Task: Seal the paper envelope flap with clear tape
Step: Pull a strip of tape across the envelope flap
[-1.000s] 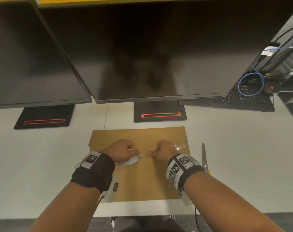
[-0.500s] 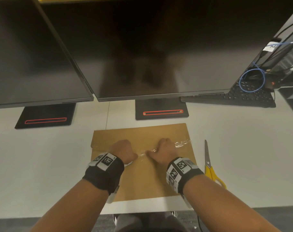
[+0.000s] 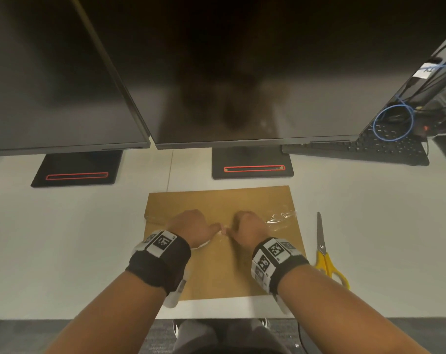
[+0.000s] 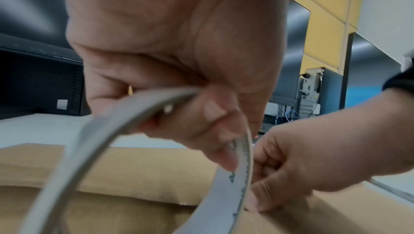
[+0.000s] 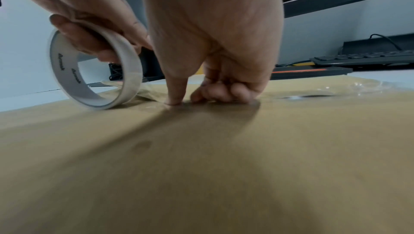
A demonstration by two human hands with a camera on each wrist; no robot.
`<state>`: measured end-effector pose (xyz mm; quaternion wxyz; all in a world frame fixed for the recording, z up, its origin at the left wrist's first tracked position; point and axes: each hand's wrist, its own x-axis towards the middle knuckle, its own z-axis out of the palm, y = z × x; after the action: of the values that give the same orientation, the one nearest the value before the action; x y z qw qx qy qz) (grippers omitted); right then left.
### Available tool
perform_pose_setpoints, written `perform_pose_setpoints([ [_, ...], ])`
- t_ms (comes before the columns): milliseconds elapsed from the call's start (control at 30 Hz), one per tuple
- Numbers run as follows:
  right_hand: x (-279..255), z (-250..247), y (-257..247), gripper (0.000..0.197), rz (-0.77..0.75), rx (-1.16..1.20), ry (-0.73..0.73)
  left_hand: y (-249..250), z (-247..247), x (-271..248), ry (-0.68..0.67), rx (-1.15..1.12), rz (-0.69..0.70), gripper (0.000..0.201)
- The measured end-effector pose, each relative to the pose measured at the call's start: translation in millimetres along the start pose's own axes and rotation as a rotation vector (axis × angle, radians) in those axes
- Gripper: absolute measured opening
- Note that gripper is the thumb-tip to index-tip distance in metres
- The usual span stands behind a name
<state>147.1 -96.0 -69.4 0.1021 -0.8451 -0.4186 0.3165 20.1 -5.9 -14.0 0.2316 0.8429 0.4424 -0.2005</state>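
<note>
A brown paper envelope (image 3: 224, 272) lies flat on the white desk, with its flap edge (image 4: 125, 197) running left to right. My left hand (image 3: 195, 226) grips a roll of clear tape (image 5: 94, 71) that stands on edge on the envelope. A short stretch of tape runs from the roll to my right hand (image 3: 246, 226). That hand's fingers are curled, and its thumb tip (image 5: 175, 100) and knuckles press the tape onto the paper. A wrinkled strip of clear tape (image 3: 280, 218) lies stuck along the flap to the right of this hand.
Yellow-handled scissors (image 3: 325, 254) lie on the desk just right of the envelope. Two dark monitors on black stands (image 3: 252, 163) rise behind it. A black keyboard (image 3: 385, 149) with a blue cable loop sits at the back right. The desk's front edge runs under my forearms.
My hands have drawn slightly closer together along the flap line. The left hand keeps the roll, and the right hand stays pressed on the tape.
</note>
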Motion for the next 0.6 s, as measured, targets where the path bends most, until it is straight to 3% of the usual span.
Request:
perform_pose_setpoints([
  [67,-3,3,-2,0.029,-0.048,0.056,-0.029,-5,-3,-2,-0.046,-0.093,0.015,0.047],
  [133,-4,4,-2,0.023,-0.049,0.085,-0.015,-6,-7,-6,-0.058,-0.066,0.08,0.037],
  [333,-1,0,-1,0.027,-0.049,0.117,-0.021,13,-1,-24,0.09,0.435,0.293,0.03],
  [400,0,-1,0,0.027,-0.046,0.131,-0.022,9,-1,-23,0.131,0.545,0.3,0.032],
  [600,-1,-2,0,0.039,-0.04,0.137,-0.027,-21,-4,-10,0.087,0.508,0.262,0.031],
])
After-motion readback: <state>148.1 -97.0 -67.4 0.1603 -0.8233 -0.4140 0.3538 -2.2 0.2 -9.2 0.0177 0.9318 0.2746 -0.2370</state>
